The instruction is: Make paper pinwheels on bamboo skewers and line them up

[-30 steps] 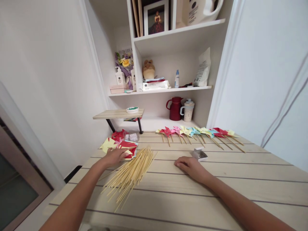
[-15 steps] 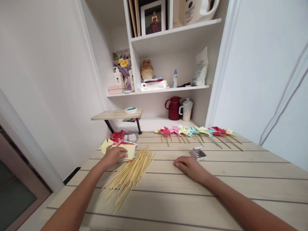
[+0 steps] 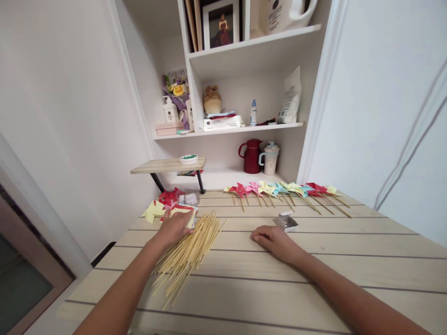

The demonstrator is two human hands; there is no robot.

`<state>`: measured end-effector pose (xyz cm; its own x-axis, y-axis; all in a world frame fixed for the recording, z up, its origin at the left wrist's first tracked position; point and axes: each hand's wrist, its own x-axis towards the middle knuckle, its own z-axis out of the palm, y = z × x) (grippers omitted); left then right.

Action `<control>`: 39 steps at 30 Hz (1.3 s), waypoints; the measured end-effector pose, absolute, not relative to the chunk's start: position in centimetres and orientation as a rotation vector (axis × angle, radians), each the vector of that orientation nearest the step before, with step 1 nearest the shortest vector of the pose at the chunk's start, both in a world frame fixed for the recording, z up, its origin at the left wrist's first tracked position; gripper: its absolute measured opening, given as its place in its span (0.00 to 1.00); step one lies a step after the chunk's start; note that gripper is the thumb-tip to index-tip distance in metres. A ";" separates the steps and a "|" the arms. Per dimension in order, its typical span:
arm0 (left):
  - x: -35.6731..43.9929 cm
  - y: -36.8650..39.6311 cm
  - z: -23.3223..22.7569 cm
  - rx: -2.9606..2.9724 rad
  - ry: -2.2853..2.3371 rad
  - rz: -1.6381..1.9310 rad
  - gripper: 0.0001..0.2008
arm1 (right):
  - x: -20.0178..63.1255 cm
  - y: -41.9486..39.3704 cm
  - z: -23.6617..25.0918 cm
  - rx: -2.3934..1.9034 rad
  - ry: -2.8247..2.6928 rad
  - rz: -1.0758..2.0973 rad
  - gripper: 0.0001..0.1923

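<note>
My left hand (image 3: 173,227) lies palm down on a stack of coloured paper squares (image 3: 184,210), covering most of the yellow top sheet, fingers spread flat. A loose pile of thin wooden sticks (image 3: 186,255) lies just right of and under that wrist. My right hand (image 3: 274,239) rests flat on the pale wooden table (image 3: 314,274), holding nothing, a short way in front of a small white box (image 3: 287,221). A row of finished paper pinwheels on sticks (image 3: 279,190) lies along the table's far edge.
More yellow and red paper pieces (image 3: 159,204) lie left of the stack. A small raised shelf (image 3: 167,165) with a round tin stands behind them. A red jug (image 3: 251,156) and a lidded cup (image 3: 270,159) sit in the shelving at the back.
My left hand has shifted slightly right and nearer along the paper stack; a yellow sheet now tops it where red showed. My right hand has stayed put.
</note>
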<state>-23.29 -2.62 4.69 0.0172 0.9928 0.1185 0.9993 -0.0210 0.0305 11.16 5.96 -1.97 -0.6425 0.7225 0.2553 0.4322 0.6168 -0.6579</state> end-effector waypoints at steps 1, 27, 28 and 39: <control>-23.3 -2.6 4.6 -2.216 -2.165 -0.147 0.30 | 11.2 6.0 -2.0 -0.904 -2.336 0.765 0.14; -24.5 -2.1 6.0 -1.710 -2.254 -0.366 0.20 | 11.4 6.2 -2.0 -0.897 -2.346 0.790 0.15; -24.6 -1.9 6.0 -1.697 -2.267 -0.374 0.20 | 11.4 6.2 -2.0 -0.894 -2.346 0.796 0.14; -25.0 -1.6 6.5 -1.719 -2.238 -0.474 0.17 | 11.5 6.1 -1.7 -0.881 -2.350 0.821 0.12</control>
<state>-24.97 -1.59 6.47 -0.2532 0.8756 0.4113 0.9672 0.2382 0.0882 11.48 6.08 -1.66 -0.6684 0.7064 0.2328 0.4080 0.6100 -0.6793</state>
